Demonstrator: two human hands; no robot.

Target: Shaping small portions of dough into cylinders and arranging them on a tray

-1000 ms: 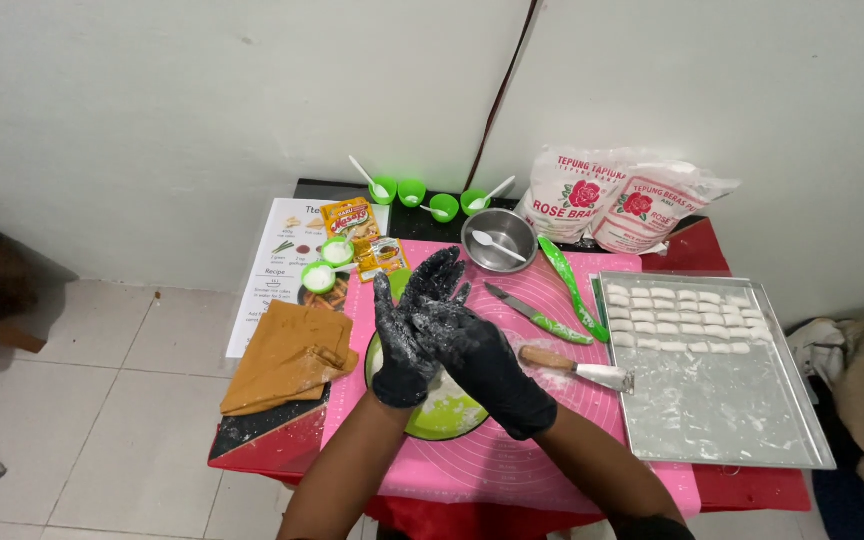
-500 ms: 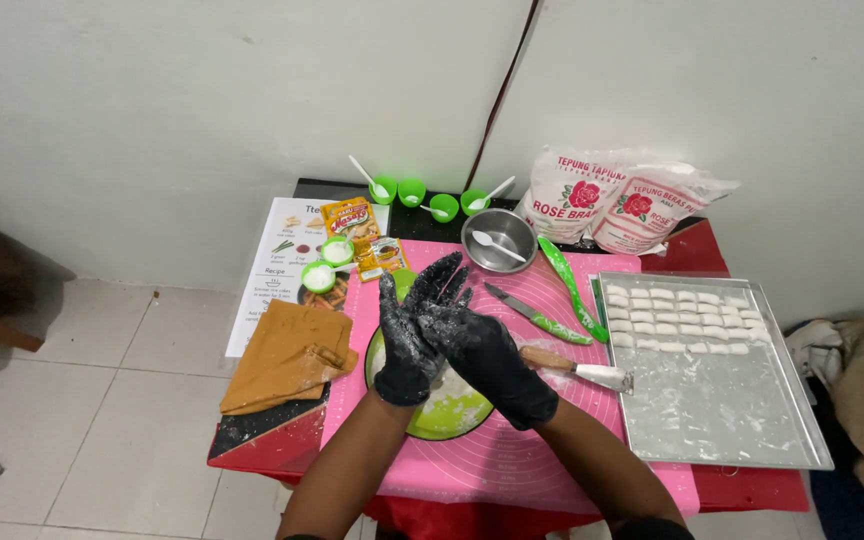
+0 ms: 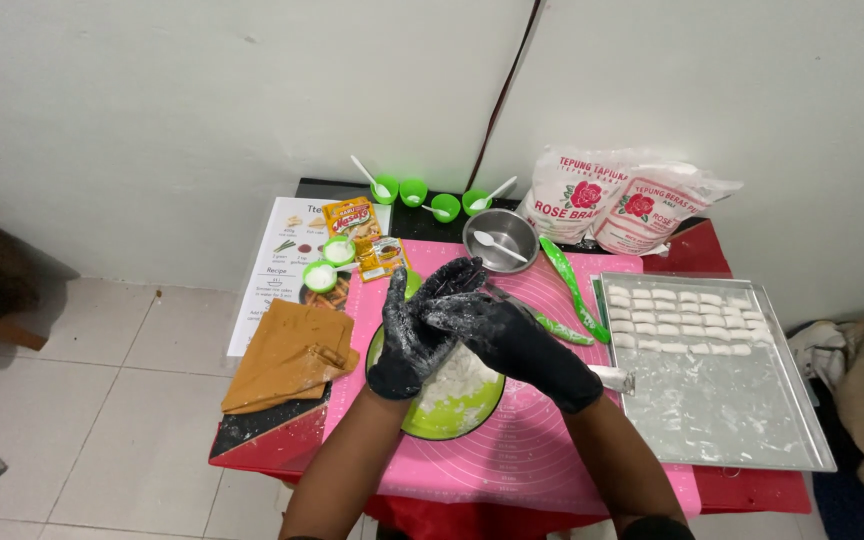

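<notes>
Black-gloved and dusted with flour, the left hand (image 3: 414,335) and right hand (image 3: 507,335) pressed together above the green bowl (image 3: 452,405) of white dough on the pink mat (image 3: 532,450) (whether anything sat between the palms I could not tell). Cut dough pieces (image 3: 687,320) lined the metal tray (image 3: 722,430) to the right.

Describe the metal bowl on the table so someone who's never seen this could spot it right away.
Start at the pink mat covering the low table. At its far edge, just in front of the two white flour bags, sits the small round steel bowl. It is the only metal bowl there, with a white plastic spoon in it; its neighbours are green cups.
</notes>
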